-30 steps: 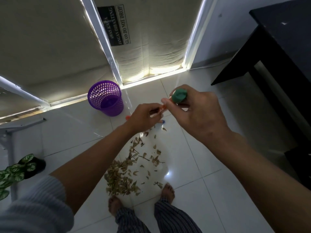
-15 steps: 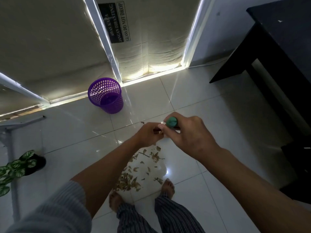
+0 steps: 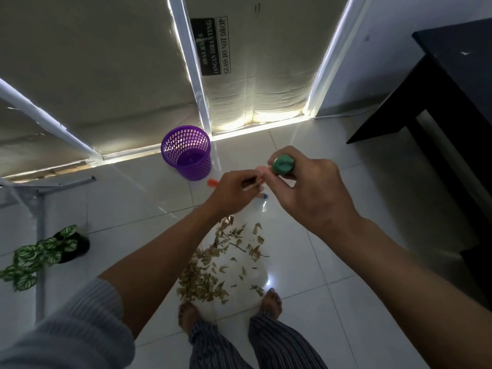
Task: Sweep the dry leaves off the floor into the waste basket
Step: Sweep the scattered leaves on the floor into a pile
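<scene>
Dry brown leaves (image 3: 213,272) lie scattered in a loose pile on the white tiles, just ahead of my bare feet. The purple mesh waste basket (image 3: 187,153) stands upright beyond them, by the bright door sill. My right hand (image 3: 306,187) is closed over the green-capped top of a broom handle (image 3: 282,164), seen end-on. My left hand (image 3: 234,193) grips the same handle just below, where a striped orange stretch shows. Both hands hang above the far end of the leaves, near the basket. The broom's head is hidden under my hands.
A dark table (image 3: 458,83) fills the right side. A potted plant with patterned leaves (image 3: 40,251) and a grey metal stand (image 3: 40,209) sit at the left. Cardboard-covered panels (image 3: 253,75) close off the far side.
My hands with the handle dipped low over the leaves half a second ago and have come back up and forward toward the basket. The leaf pile looks the same.
</scene>
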